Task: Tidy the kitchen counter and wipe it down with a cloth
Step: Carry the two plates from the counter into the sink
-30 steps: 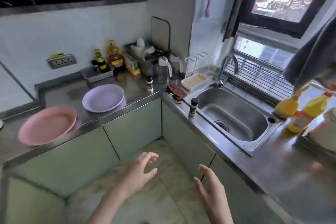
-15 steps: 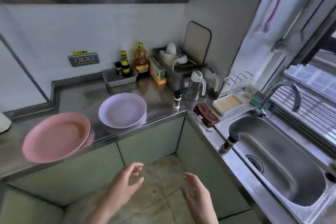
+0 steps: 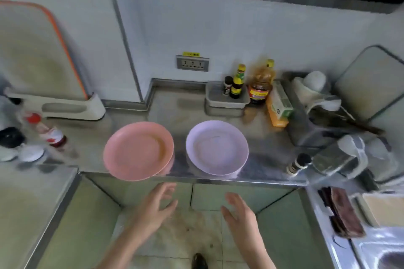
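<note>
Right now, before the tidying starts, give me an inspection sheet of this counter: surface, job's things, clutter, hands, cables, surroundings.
Surface: steel counter, shiny, faint smears near the wall.
Job's things: pink plate overhangs the front edge; purple plate sits beside it, apart. Brown cloth lies on the right-hand counter.
Clutter: grey tray holding two small bottles; oil bottle; green and yellow box; small shaker; clear jug; red-capped bottle at left.
Hands: left hand and right hand both open, below the counter edge, holding nothing.
Cables: nothing seen.
Surroundings: wall socket, cutting board in a stand, green cabinet doors.
</note>
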Available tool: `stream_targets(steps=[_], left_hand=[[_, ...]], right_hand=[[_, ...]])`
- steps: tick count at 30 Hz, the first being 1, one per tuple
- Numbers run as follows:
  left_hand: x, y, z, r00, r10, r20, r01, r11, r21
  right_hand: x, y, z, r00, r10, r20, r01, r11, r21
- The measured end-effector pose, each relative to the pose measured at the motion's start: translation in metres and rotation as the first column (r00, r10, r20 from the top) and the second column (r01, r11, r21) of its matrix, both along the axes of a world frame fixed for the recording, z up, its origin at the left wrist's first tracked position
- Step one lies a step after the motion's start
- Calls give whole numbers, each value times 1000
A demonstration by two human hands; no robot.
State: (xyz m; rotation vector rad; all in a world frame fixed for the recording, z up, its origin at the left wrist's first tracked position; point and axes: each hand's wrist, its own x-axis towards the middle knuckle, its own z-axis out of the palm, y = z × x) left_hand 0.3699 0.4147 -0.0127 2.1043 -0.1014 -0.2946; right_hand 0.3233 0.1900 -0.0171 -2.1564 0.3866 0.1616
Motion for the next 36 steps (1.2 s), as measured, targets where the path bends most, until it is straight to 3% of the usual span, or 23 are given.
stream_targets(steps=[4, 8, 12, 14, 16, 18, 20, 24, 27, 29, 31, 36], left_hand=[[9, 24, -3, 968, 245, -50, -247, 968, -45], [35, 32, -17, 841, 489, -233, -531, 828, -181], [70, 27, -46, 670, 617, -412, -731, 645, -222], [81, 21, -60, 617, 628, -474, -775, 589, -228], [88, 15, -67, 589, 624, -513, -793, 567, -222], [92, 8, -71, 606, 599, -522, -773, 598, -211], [95, 2, -77, 601, 585, -544, -766, 615, -186], [100, 4, -86, 362, 612, -703, -901, 422, -97], [100, 9, -95, 275, 579, -767, -940, 329, -89], [99, 10, -100, 227, 523, -821, -970, 195, -144], [101, 15, -104, 210, 510, -834, -978, 96, -187], [108, 27, -110, 290, 531, -796, -955, 106, -278]], right_hand=[[60, 15, -7, 994, 107, 17, -107, 994, -21], [115, 3, -30, 988, -151, 8, 151, 988, 18], [150, -16, -49, 874, -436, -213, 454, 890, 38], [160, -21, -59, 777, -530, -341, 585, 807, 80], [166, -25, -69, 690, -568, -449, 702, 676, 223], [170, -29, -76, 658, -529, -536, 748, 540, 385], [170, -32, -81, 658, -494, -568, 751, 477, 456], [167, -34, -84, 691, -481, -540, 723, 435, 537], [163, -33, -83, 700, -494, -515, 713, 438, 548], [159, -32, -79, 709, -500, -498, 703, 437, 561], [154, -30, -78, 708, -508, -491, 702, 435, 564], [140, -23, -80, 700, -538, -469, 708, 440, 553]])
